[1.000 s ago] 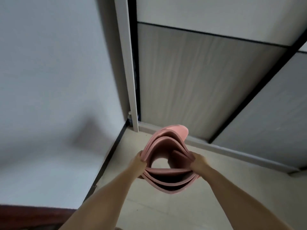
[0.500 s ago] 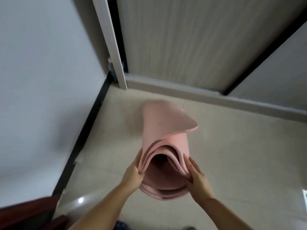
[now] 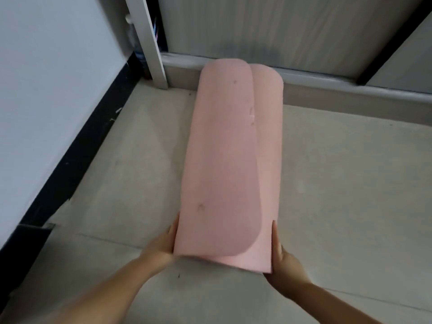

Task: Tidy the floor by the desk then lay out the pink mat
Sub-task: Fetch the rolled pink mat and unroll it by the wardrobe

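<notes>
The pink mat is a loose roll lying lengthwise on the beige floor, its far end close to the grey sill of the wardrobe. A loose flap curls over its top. My left hand presses against the near left side of the roll. On the near right side, my right hand holds the roll with fingers flat along it. Both forearms reach in from the bottom of the view.
A white wall with a black skirting board runs along the left. A sliding wardrobe door with a white frame post closes off the back. Bare floor tiles lie to the right of the mat.
The mat went from held end-on in front of me to lying lengthwise on the floor. My view tilted down and both hands lowered with it.
</notes>
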`<state>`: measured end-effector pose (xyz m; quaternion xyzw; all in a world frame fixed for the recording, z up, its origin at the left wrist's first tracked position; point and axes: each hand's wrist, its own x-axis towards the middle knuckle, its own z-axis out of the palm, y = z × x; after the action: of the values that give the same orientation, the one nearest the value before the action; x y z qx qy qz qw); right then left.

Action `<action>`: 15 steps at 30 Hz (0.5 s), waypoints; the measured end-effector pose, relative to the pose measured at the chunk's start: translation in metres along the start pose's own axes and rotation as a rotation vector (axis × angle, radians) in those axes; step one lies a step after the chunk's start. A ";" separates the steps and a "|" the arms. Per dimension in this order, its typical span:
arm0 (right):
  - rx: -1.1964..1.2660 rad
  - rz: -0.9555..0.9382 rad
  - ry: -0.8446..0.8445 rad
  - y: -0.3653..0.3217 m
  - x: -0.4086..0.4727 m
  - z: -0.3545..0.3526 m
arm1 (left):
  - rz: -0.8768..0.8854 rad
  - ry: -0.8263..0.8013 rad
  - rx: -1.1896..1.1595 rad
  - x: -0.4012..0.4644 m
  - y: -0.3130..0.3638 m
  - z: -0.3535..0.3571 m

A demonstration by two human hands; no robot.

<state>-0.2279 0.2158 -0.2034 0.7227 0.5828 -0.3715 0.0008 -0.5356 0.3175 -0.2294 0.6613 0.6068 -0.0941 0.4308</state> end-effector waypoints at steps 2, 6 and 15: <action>0.012 -0.029 -0.034 0.014 0.004 0.002 | -0.035 -0.011 0.132 0.018 -0.019 0.002; -0.331 -0.123 -0.184 0.019 0.012 -0.034 | -0.005 -0.011 0.299 0.019 -0.017 -0.027; -0.291 -0.067 -0.431 -0.040 0.029 -0.127 | 0.713 0.605 -0.126 -0.058 0.056 -0.050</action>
<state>-0.1920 0.3080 -0.1096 0.5993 0.6401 -0.4291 0.2165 -0.5207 0.3157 -0.1357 0.7988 0.4448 0.2937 0.2791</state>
